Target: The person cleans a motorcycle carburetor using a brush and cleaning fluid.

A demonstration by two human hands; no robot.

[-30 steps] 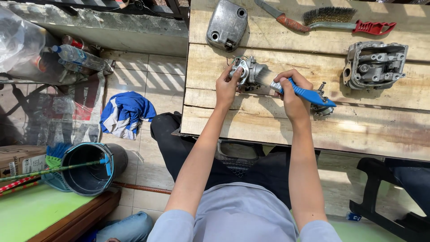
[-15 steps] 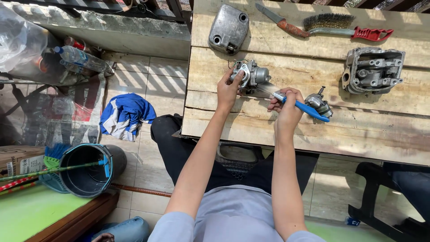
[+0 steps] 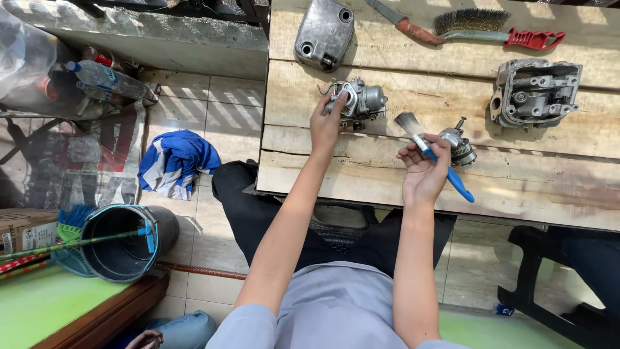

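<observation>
Since the earlier frame, we note that our right hand [image 3: 423,174] has drawn back from the work toward the near edge of the bench, lifting the blue-handled paintbrush with pale bristles [image 3: 431,155] clear. It now grips the handle closed, bristles pointing up and left, touching nothing.

Our left hand [image 3: 326,123] remains on the small grey cast-metal carburettor body [image 3: 361,100], fingers wrapped about its left end, holding it on the weathered wooden plank bench [image 3: 516,187]. A small round metal fitting [image 3: 457,143] lies just beside the brush hand.

Farther back on the bench lie a grey metal engine cover [image 3: 324,33], a grey cylinder head casting [image 3: 535,94], a red-handled wire brush [image 3: 497,29] and a knife with a reddish handle [image 3: 403,19]. All are well apart from both hands.

We judge the step in hand to be brushing the carburettor clean, with the brush paused between strokes. Any further stroke calls for bringing the bristles back across to the body while the left hand steadies or turns it.
</observation>
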